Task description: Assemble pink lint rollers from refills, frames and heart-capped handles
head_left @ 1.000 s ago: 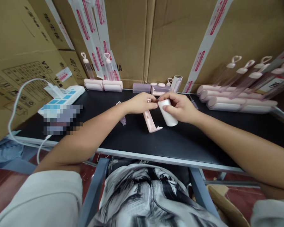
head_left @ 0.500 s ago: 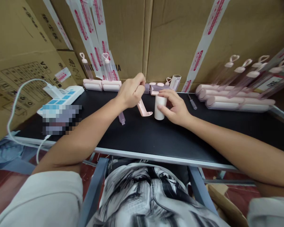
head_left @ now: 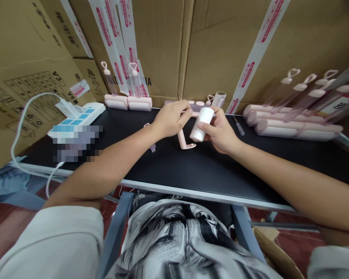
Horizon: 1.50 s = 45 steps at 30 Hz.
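Observation:
My right hand grips a white roll-shaped cylinder, tilted with its top leaning right. To its left, my left hand is closed around the upper part of a pink L-shaped piece, whose hooked foot points right toward the cylinder. The two pieces are close together but apart. Under my left forearm, a small translucent purple part lies on the black tabletop, mostly hidden. Behind my hands stand small pink round caps and a clear-and-white tube.
Two pink rollers with upright heart-topped tubes stand at the back left, several more pink rollers at the right. A small screwdriver lies near them. A white power strip with a cable sits left. Cardboard boxes wall the back.
My right hand has lifted and tilted the white cylinder, which stood upright before. My left hand has moved right and slightly lower with the pink piece, nearer the cylinder.

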{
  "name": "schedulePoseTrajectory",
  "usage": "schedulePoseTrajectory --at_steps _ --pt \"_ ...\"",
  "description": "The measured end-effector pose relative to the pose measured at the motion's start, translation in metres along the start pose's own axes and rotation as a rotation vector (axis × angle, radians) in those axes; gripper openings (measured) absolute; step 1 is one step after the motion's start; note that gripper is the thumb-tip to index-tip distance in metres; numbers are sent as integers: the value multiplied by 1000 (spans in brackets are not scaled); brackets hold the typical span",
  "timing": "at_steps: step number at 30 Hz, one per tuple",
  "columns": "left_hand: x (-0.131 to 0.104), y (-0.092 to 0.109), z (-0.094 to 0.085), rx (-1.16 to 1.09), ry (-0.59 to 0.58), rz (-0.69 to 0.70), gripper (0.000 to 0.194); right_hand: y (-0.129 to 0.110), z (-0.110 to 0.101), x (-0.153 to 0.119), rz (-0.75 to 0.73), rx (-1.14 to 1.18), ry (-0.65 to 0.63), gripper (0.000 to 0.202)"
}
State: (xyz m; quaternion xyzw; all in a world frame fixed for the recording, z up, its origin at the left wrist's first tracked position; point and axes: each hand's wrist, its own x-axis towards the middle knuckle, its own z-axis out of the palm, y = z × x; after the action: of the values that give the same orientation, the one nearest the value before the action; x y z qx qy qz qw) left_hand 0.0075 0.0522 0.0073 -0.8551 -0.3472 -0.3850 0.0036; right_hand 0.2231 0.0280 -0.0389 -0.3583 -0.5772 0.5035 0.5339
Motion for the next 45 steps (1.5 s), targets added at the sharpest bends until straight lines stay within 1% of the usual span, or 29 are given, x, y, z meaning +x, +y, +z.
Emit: schedulePoseTrajectory --at_steps 3,5,7,13,16,18,21,24,26,28,30,34,37,39,41,43,45 --pt "0 1 0 -16 28 -22 27 -1 2 -6 -113 -98 -75 74" --pt "-1 4 1 -12 38 -39 25 0 2 -7 -206 -161 -103 75" --pt "-2 6 2 1 39 -56 27 1 3 -9 -267 -215 -124 75" --pt "-6 14 6 3 40 -85 53 -1 3 -13 -295 -299 -246 78" --pt "-7 15 6 3 63 -69 61 -5 3 -15 -330 -321 -294 77" --pt "-7 16 6 11 101 -51 63 -8 2 -16 -336 -284 -312 72" --pt "-7 18 5 25 165 9 63 -11 4 -17 -251 -166 -273 64" --pt "-8 21 4 37 216 110 61 -14 10 -18 -127 -29 -209 63" --pt "-9 23 3 50 235 182 59 -18 14 -19 -26 57 -224 66" --pt "-10 25 2 67 236 233 60 -25 17 -21 82 117 -276 67" --pt "-12 27 1 81 204 254 61 -32 17 -23 158 146 -322 66" --pt "-13 29 0 111 113 291 65 -41 17 -26 203 174 -325 58" --pt "-12 27 0 95 73 346 71 -41 15 -26 267 170 -339 51" --pt "-10 24 -1 51 31 370 75 -39 13 -24 282 148 -318 46" --pt "-8 20 -2 3 -30 378 78 -35 9 -19 195 78 -276 36" --pt "-7 16 -2 -23 -96 386 80 -31 3 -12 5 -76 -241 30" --pt "-7 12 -2 -36 -146 401 78 -28 -4 -5 -219 -291 -192 35"
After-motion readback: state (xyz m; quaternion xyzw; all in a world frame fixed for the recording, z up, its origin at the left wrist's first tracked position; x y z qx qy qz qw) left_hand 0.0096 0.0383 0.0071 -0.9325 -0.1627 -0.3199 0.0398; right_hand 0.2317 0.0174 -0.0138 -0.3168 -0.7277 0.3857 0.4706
